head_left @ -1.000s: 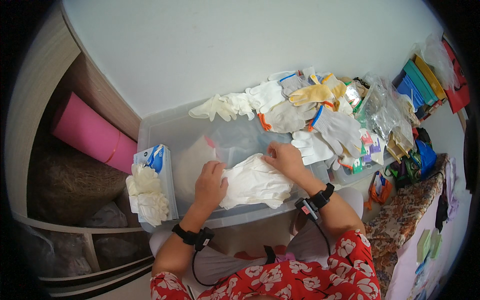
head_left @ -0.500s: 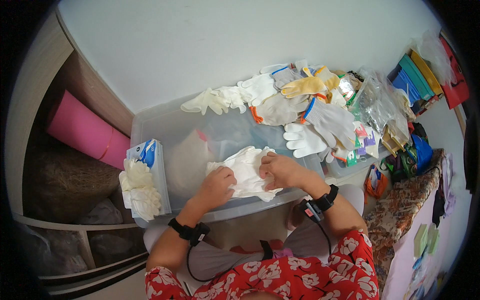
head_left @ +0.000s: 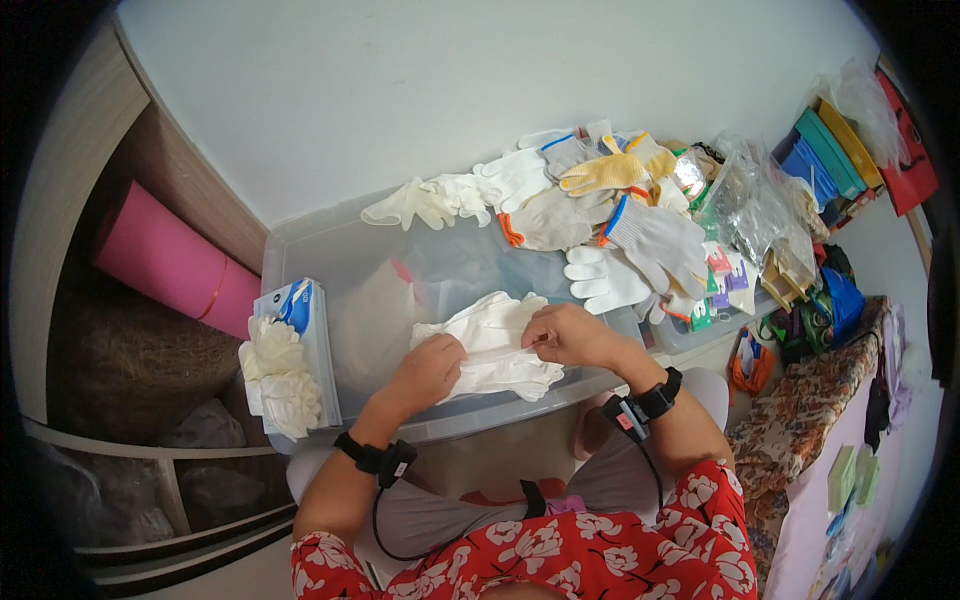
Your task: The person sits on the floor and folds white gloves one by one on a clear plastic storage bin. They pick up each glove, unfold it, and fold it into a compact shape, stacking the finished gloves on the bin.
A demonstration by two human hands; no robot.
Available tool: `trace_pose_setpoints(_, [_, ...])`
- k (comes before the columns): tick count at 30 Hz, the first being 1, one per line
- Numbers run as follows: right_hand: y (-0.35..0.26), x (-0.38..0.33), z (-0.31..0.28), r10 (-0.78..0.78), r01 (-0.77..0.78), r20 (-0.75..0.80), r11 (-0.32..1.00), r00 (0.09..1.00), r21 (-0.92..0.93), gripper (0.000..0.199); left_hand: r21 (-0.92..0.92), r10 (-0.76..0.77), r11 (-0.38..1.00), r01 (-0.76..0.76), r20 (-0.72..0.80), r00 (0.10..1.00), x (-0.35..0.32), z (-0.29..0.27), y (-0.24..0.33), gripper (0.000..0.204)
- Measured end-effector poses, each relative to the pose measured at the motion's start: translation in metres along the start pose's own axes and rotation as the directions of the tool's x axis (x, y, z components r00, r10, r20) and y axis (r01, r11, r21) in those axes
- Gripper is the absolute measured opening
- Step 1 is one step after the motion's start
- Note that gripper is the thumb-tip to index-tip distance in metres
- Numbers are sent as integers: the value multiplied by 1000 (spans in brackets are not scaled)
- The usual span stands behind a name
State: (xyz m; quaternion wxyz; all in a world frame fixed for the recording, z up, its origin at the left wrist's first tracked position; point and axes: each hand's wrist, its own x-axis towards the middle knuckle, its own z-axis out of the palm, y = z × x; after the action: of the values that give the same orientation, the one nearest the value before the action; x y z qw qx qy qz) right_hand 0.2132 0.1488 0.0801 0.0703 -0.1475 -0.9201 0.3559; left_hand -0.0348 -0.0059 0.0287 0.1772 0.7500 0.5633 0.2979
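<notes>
A small stack of thin white gloves (head_left: pixel 490 345) lies flat on the lid of a translucent plastic bin (head_left: pixel 460 250) in front of me. At its left edge, my left hand (head_left: pixel 430 366) has its fingers curled down onto the fabric. My right hand (head_left: pixel 570 337) pinches the fabric on the right side, thumb against fingertips. Between the two hands runs a crease or edge across the stack. Both wrists wear black straps with small devices and cables.
Cream rubber gloves (head_left: pixel 283 375) rest on a blue-and-white box (head_left: pixel 300 305) at the left. Farther back lie more cream gloves (head_left: pixel 425 203) and a heap of knitted work gloves (head_left: pixel 655 240). Clear plastic bags (head_left: pixel 755 205) lie rightward. A pink roll (head_left: pixel 180 262) leans in the left cabinet.
My right hand has drawn its fingers together into a pinch and lifted slightly. My left hand has shifted slightly left, its fingers lying closer to the fabric.
</notes>
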Motion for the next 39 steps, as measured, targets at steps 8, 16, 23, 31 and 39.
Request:
trace_pose_setpoints(8, [-4,-3,-7,111,-112,-22,994,994,-12,11,18,15,1000,-16,8,1000,1,-3,5,11])
trace_pose_setpoints(16, [-17,18,21,-179,105,-401,974,898,-199,31,57,45,998,-31,-251,967,12,8,23,32])
trace_pose_setpoints(23, [-11,28,63,-116,33,-150,883,982,-469,68,324,-57,943,77,-72,996,8,36,16,73])
trace_pose_setpoints(31, [9,23,78,10,-85,-134,815,991,-573,75,377,-120,919,117,-16,993,0,46,7,77])
trace_pose_setpoints(39, [15,13,77,58,-140,-164,822,985,-552,78,355,-190,920,164,41,981,3,46,11,76])
